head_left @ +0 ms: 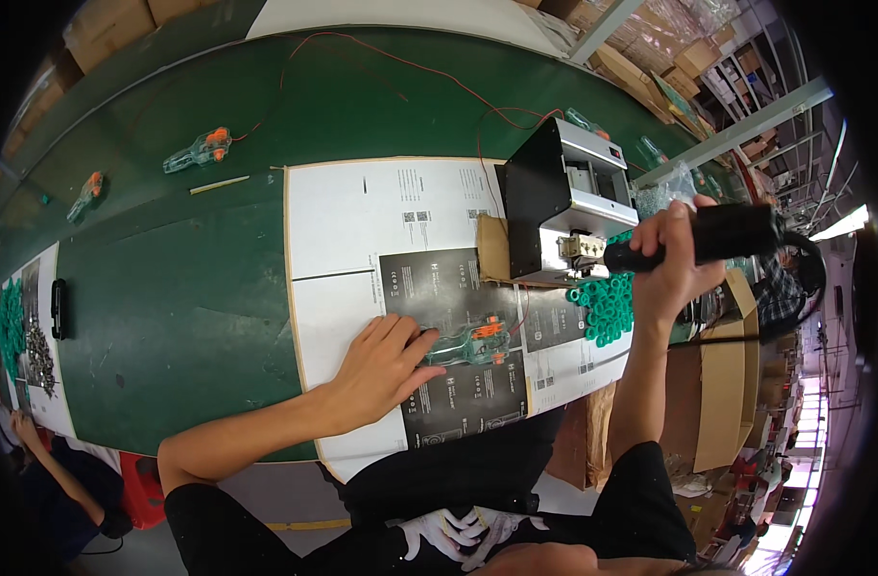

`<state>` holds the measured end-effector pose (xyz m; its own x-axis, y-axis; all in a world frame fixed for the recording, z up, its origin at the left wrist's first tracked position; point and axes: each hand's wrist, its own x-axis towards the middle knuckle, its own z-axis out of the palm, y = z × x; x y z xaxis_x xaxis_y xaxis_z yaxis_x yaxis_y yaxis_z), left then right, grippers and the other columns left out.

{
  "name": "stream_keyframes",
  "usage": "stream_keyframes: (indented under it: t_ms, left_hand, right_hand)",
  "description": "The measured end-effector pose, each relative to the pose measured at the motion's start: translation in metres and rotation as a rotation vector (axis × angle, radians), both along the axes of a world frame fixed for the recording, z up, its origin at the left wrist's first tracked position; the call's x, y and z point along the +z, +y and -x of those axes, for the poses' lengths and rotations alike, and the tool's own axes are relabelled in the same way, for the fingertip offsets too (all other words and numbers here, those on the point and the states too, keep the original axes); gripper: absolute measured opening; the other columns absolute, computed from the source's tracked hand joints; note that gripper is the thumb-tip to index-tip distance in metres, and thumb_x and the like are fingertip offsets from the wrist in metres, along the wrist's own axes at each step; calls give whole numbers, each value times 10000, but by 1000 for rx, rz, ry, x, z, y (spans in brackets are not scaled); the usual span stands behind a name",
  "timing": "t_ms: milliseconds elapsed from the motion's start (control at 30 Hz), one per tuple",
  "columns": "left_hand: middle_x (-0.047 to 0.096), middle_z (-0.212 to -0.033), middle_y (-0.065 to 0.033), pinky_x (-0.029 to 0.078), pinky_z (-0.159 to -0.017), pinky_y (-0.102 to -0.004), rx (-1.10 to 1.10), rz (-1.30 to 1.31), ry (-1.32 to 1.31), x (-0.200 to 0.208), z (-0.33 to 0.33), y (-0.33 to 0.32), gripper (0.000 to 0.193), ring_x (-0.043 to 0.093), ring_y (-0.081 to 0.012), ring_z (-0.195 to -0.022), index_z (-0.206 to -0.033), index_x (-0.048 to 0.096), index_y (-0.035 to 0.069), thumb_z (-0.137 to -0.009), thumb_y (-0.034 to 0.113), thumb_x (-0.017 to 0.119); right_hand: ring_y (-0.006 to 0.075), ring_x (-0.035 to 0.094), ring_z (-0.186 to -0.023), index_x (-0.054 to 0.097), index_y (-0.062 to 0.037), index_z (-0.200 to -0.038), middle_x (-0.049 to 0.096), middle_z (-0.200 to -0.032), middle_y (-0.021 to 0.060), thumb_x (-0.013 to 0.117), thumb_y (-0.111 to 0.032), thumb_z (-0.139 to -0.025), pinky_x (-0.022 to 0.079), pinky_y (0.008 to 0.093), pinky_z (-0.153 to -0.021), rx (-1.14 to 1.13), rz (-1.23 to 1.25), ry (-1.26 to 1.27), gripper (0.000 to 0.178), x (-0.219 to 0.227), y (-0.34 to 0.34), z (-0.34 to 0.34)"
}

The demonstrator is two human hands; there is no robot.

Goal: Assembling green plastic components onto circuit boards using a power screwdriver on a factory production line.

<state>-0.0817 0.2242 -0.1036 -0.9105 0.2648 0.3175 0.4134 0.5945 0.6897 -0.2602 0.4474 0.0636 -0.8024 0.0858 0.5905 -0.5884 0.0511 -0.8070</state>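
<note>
My right hand [684,252] is wrapped around a black electric screwdriver [732,235], held nearly level. Its front end meets the metal outlet [581,248] of a black and silver screw feeder [537,206]; whether a screw sits on the bit is too small to see. My left hand [389,363] grips one end of a translucent teal plastic housing [472,344] with orange parts inside. The housing lies on printed black and white paper [448,288], and a thin red wire [523,312] runs from it. Green plastic rings [607,305] are heaped beside the feeder.
More teal and orange housings [201,151] lie on the green table [189,259], some trailing red wire. At the far left are green parts and small metal pieces [39,360], near another person's arm [60,466]. An open cardboard box [732,370] stands at right.
</note>
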Motion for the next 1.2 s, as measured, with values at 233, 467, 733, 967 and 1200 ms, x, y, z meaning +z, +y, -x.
stream_keyframes:
  t_ms: [233,467,733,967,1200]
  left_hand:
    - [531,-1003,-122,457,-838,-398,8,-30,29,-4,0,-3,416,529,-291,-931,-1155,639,-26,-885,269,755]
    - [548,-995,-110,463,-824,-404,19,-47,3,-9,0,-4,430,539,-294,-922,-1149,653,-9,-855,275,785]
    - [499,-991,-111,451,-850,-388,4,-48,40,-12,2,-3,396,512,-280,-951,-1118,614,-11,-884,276,752]
    - [498,-1001,-113,450,-859,-393,2,-21,39,-14,1,-5,394,511,-283,-969,-1124,613,-11,-882,269,749]
    - [496,-1003,-115,449,-864,-403,-2,-25,23,-13,-1,-5,400,510,-293,-980,-1132,611,-7,-859,245,760]
  right_hand:
    - [120,471,-477,510,-5,-1212,482,-670,29,639,26,-931,453,313,-470,194,-7,-119,311,-5,2,-23]
    - [132,464,-435,376,-133,-1205,473,-649,18,664,-96,-962,464,313,-443,653,-44,-123,378,-41,-49,-103]
    - [169,589,-605,342,-105,-1196,574,-730,64,671,13,-910,538,351,-608,755,-93,-281,451,-59,-67,-107]
    - [186,569,-560,303,-141,-1165,535,-715,59,629,3,-937,525,362,-551,749,-305,-218,423,-62,-76,-110]
    - [206,616,-608,327,-127,-1139,589,-760,80,644,88,-864,542,371,-607,832,-350,-177,471,-64,-82,-110]
